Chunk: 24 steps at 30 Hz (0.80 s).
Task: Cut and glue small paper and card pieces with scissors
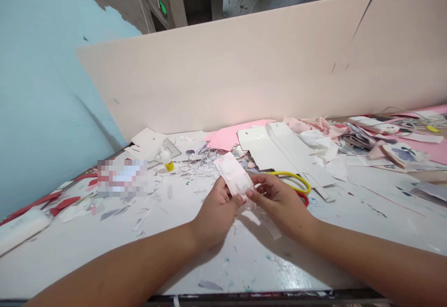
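Between my two hands is a small pale pink and white rectangular piece (233,173), like folded paper or card, raised a little above the table and tilted. My left hand (218,209) pinches its lower left edge, the thumb lying on its bottom. At the lower right corner, my right hand (279,202) grips it between thumb and fingers. Scissors with yellow and red handles (296,179) lie just behind my right hand, partly hidden by it. Under my hands are loose white paper scraps (270,227).
A small glue bottle with a yellow label (169,163) stands to the left among paper shreds. White cardboard (279,144) and pink sheets (232,134) lie behind. At right are a power strip (373,123) and cables. A pale partition (244,70) rises along the table's back.
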Each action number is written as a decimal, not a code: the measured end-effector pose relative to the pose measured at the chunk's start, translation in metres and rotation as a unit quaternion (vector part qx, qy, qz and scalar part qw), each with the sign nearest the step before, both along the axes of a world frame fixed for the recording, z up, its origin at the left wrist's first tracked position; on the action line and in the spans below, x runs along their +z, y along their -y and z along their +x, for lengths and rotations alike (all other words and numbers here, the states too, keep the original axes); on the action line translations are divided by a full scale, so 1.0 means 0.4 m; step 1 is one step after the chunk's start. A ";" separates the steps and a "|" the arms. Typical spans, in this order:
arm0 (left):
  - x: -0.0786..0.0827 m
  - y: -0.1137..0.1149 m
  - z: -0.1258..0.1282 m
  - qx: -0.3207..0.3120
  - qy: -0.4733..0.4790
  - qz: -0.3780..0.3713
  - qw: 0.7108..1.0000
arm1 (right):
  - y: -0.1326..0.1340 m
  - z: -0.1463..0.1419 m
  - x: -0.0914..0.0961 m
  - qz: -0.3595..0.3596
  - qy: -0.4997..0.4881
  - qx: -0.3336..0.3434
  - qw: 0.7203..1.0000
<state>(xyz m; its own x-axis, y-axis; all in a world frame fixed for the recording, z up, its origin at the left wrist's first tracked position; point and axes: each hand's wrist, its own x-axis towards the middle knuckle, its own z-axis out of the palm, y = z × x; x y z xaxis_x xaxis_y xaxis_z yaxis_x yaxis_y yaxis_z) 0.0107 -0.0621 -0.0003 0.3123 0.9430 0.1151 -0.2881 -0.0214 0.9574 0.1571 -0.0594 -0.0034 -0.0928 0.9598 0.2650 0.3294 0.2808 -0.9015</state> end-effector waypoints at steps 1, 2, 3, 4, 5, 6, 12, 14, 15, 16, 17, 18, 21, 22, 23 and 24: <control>-0.002 -0.001 0.001 0.001 0.001 0.013 1.000 | 0.001 -0.003 -0.001 0.018 -0.003 0.005 1.000; -0.003 -0.003 0.001 0.000 -0.002 0.025 1.000 | 0.001 -0.006 -0.003 0.034 -0.006 0.008 0.999; -0.004 -0.005 0.001 -0.005 -0.010 0.033 0.999 | 0.000 -0.008 -0.005 0.045 -0.007 0.007 0.999; -0.006 -0.007 0.000 -0.010 -0.021 0.035 0.999 | -0.002 -0.009 -0.007 0.051 -0.008 0.003 0.999; -0.006 -0.009 -0.002 -0.016 -0.033 0.030 0.999 | -0.005 -0.009 -0.009 0.054 -0.007 -0.001 0.999; -0.006 -0.010 -0.004 -0.022 -0.044 0.020 0.999 | -0.009 -0.009 -0.011 0.057 -0.006 -0.004 0.998; 0.001 -0.004 -0.025 -0.072 -0.130 -0.110 0.983 | -0.015 0.000 -0.012 0.091 0.039 -0.030 0.995; 0.005 -0.003 -0.031 -0.098 -0.151 -0.124 0.976 | -0.013 0.002 -0.010 0.106 0.056 -0.038 0.992; 0.007 -0.004 -0.033 -0.114 -0.153 -0.109 0.976 | -0.012 0.003 -0.010 0.114 0.064 -0.039 0.991; 0.009 -0.006 -0.035 -0.130 -0.153 -0.086 0.976 | -0.011 0.004 -0.010 0.122 0.074 -0.038 0.989; 0.010 -0.008 -0.037 -0.142 -0.154 -0.066 0.976 | -0.010 0.004 -0.010 0.130 0.084 -0.034 0.987; 0.011 -0.010 -0.038 -0.147 -0.159 -0.056 0.975 | -0.010 0.005 -0.011 0.140 0.092 -0.030 0.985; 0.010 -0.018 -0.043 -0.125 -0.178 -0.079 0.973 | -0.008 0.005 -0.011 0.166 0.102 -0.018 0.981; 0.009 -0.021 -0.045 -0.113 -0.184 -0.096 0.972 | -0.007 0.004 -0.011 0.175 0.104 -0.015 0.979; 0.007 -0.023 -0.046 -0.103 -0.189 -0.106 0.971 | -0.006 0.004 -0.011 0.184 0.105 -0.013 0.977; 0.006 -0.025 -0.046 -0.097 -0.193 -0.110 0.970 | -0.005 0.004 -0.010 0.192 0.108 -0.010 0.975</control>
<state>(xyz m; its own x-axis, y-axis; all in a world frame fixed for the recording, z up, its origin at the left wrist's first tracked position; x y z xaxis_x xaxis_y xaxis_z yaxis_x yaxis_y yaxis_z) -0.0079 -0.0522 0.0022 0.4666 0.8504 -0.2432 0.1152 0.2142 0.9700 0.1586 -0.0574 -0.0073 -0.1684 0.7958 0.5817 0.5087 0.5756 -0.6402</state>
